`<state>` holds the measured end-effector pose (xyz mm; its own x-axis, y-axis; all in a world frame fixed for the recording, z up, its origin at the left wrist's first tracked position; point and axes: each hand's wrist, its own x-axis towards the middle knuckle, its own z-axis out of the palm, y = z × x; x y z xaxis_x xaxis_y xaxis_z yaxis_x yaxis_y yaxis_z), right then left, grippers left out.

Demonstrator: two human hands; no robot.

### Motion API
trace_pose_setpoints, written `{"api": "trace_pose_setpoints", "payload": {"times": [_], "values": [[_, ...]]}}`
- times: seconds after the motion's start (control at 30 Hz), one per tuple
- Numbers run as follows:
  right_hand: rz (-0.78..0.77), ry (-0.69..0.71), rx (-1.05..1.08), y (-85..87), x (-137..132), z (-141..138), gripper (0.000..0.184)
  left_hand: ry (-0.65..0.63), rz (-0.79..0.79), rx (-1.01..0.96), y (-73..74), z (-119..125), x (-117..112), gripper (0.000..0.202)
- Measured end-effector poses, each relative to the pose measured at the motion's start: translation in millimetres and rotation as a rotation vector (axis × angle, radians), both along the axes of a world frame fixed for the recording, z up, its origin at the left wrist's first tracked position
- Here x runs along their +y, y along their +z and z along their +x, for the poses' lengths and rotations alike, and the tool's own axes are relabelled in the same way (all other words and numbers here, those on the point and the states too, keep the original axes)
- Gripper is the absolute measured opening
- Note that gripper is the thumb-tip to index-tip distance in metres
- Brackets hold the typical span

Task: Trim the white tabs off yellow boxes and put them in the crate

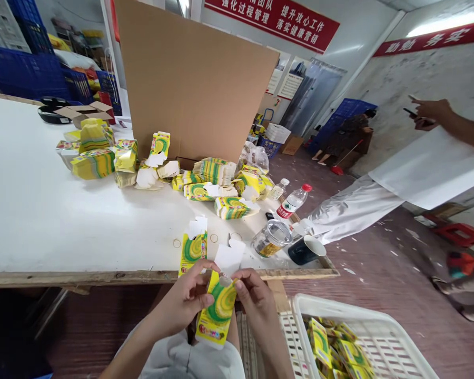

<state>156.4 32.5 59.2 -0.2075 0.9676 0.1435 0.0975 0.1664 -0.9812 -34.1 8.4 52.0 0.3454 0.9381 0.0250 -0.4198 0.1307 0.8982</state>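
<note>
Far left: blue crates (27,68) stacked behind the white table (43,210), an open brown carton (85,111) on its back edge. Wide bare stretch of tabletop in front of that.

Mid-table: loose heap of yellow-green flat cartons (97,158), more stacks (213,181) running right, all near the foot of a big upright cardboard sheet (197,79) that blocks the view behind it.

Front edge, centre: one flat carton (193,251) stands against the wooden table lip, just beside the person's left hand (189,300). Left hand pinches the left side of a yellow-green box (217,313), held below table level over the lap. Right hand (256,302) grips the box's upper right, fingers closed at the white top flap (229,259), which is open and sticking up.

Right corner of table is crowded: glass jar (270,239), dark mug (306,250), water bottle (292,202), all close to the edge.

Lower right: white plastic basket (363,326) with folded boxes inside, just beside the right forearm.

Far right: another person in white (418,173), hand (430,111) holding a phone, well apart. Open floor between.
</note>
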Motion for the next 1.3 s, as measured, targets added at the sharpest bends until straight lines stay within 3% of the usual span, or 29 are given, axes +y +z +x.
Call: {"api": "trace_pose_setpoints", "payload": {"times": [0.1,0.27,0.47,0.7,0.8,0.93,1.17,1.23,1.3], "values": [[0.066,-0.057,-0.015,-0.1,0.3,-0.8,0.02,-0.009,-0.031,0.009,-3.1,1.2,-0.6,0.072],[0.099,-0.253,0.085,0.0,1.8,1.1,0.024,0.062,-0.001,0.096,-4.0,4.0,3.9,0.057],[-0.057,-0.014,-0.078,9.6,3.6,1.2,0.038,0.128,0.051,0.156,-2.0,8.9,3.5,0.053],[0.111,-0.127,-0.303,4.5,6.6,-8.3,0.033,0.11,0.042,0.136,-1.8,8.0,0.3,0.057],[0.089,-0.086,-0.35,3.2,4.7,-9.2,0.039,0.098,0.041,0.1,1.3,9.1,0.2,0.058],[0.077,-0.169,-0.406,3.0,3.6,-10.2,0.035,0.101,0.068,0.116,2.4,9.2,0.6,0.055],[0.054,-0.084,-0.19,-2.3,2.5,-3.0,0.03,0.114,0.014,0.104,3.1,17.9,-0.2,0.055],[0.059,-0.16,-0.179,0.2,-2.6,12.1,0.031,0.142,0.057,0.169,0.6,18.8,1.3,0.049],[0.163,-0.395,-0.322,8.5,-9.1,38.0,0.032,0.28,0.143,0.355,-5.6,12.9,5.9,0.042]]}}
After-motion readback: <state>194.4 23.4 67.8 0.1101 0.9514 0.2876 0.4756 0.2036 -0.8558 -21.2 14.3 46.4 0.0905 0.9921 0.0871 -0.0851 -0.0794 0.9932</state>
